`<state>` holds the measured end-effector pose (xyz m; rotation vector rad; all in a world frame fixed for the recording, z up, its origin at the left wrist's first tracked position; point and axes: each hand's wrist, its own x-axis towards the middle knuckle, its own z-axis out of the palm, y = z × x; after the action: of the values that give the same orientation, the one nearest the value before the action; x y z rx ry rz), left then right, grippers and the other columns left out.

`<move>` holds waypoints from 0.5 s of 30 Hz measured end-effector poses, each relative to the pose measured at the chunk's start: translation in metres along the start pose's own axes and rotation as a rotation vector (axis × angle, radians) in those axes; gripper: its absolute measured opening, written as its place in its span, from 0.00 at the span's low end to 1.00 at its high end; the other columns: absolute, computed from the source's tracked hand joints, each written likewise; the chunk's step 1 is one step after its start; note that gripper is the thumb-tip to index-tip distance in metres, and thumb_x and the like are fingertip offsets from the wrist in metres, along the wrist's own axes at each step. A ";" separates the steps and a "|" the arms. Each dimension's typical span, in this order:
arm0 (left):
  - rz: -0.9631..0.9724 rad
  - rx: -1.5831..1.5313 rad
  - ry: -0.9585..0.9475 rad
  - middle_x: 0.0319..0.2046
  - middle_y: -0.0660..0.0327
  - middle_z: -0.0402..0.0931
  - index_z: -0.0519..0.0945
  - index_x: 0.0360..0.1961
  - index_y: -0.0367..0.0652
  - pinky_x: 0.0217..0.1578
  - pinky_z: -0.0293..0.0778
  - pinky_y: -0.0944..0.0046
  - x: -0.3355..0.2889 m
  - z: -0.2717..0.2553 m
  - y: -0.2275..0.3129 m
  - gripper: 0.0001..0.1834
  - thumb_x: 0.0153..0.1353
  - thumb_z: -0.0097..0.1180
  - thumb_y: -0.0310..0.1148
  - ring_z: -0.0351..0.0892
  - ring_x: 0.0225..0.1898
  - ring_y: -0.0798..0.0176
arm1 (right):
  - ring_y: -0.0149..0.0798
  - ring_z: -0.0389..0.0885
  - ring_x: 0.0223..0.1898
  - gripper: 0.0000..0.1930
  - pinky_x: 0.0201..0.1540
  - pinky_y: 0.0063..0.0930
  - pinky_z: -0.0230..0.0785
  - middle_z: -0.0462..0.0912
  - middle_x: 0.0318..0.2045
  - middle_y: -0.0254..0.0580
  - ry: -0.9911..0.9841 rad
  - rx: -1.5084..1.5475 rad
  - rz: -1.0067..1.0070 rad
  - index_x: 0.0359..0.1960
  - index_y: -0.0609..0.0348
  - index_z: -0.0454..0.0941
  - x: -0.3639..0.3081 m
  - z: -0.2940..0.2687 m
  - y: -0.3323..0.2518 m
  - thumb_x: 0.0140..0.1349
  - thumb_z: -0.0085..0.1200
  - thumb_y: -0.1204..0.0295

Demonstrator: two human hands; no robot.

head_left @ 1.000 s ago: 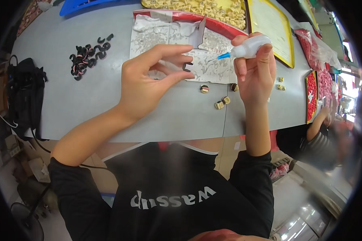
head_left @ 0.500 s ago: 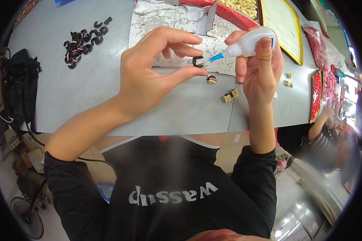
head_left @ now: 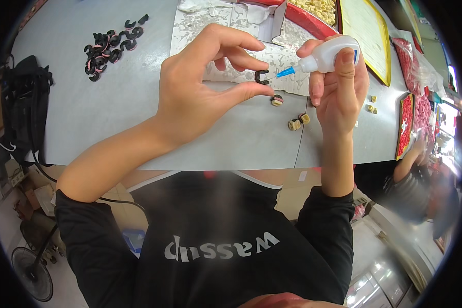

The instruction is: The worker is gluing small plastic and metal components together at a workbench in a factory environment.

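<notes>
Between the thumb and forefinger of my left hand is a small black C-shaped piece, its opening turned to the right. My right hand grips a translucent white squeeze bottle with a blue needle tip. The thin needle reaches into the opening of the black piece; whether it touches cannot be made out. Just below my left fingertips, a joined black, pink and cream piece lies on the grey table. Two similar pieces lie further right.
A pile of black and pink curved pieces lies at the left. Stained white card covers the table's far middle. Behind it is a red box of cream pieces. A yellow-edged tray and a red-filled tray stand right, near another person.
The whole view has shifted slightly. Both hands keep their hold on the black piece and the bottle, and the needle stays at the piece's opening.
</notes>
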<state>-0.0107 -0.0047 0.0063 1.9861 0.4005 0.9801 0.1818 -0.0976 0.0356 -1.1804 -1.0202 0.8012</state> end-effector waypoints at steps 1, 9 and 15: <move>0.006 0.002 0.001 0.36 0.62 0.84 0.71 0.47 0.41 0.37 0.66 0.72 0.000 0.000 0.000 0.30 0.44 0.75 0.25 0.81 0.39 0.72 | 0.24 0.69 0.13 0.18 0.15 0.13 0.62 0.82 0.36 0.61 -0.002 -0.010 -0.006 0.41 0.66 0.65 0.000 -0.002 0.000 0.74 0.41 0.59; -0.002 -0.005 0.008 0.36 0.62 0.83 0.70 0.47 0.41 0.37 0.66 0.72 -0.002 0.002 -0.001 0.31 0.44 0.75 0.25 0.81 0.38 0.71 | 0.24 0.68 0.13 0.17 0.16 0.13 0.62 0.82 0.37 0.63 0.008 0.012 -0.038 0.42 0.66 0.65 -0.001 -0.003 0.001 0.74 0.40 0.60; 0.009 -0.011 -0.004 0.36 0.62 0.83 0.70 0.47 0.41 0.37 0.66 0.72 -0.001 0.003 0.003 0.31 0.43 0.75 0.25 0.81 0.38 0.71 | 0.25 0.69 0.13 0.17 0.16 0.13 0.63 0.81 0.37 0.64 -0.004 0.016 -0.050 0.42 0.66 0.64 -0.002 -0.002 -0.002 0.74 0.40 0.60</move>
<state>-0.0092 -0.0083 0.0070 1.9808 0.3832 0.9824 0.1828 -0.1001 0.0368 -1.1363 -1.0406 0.7710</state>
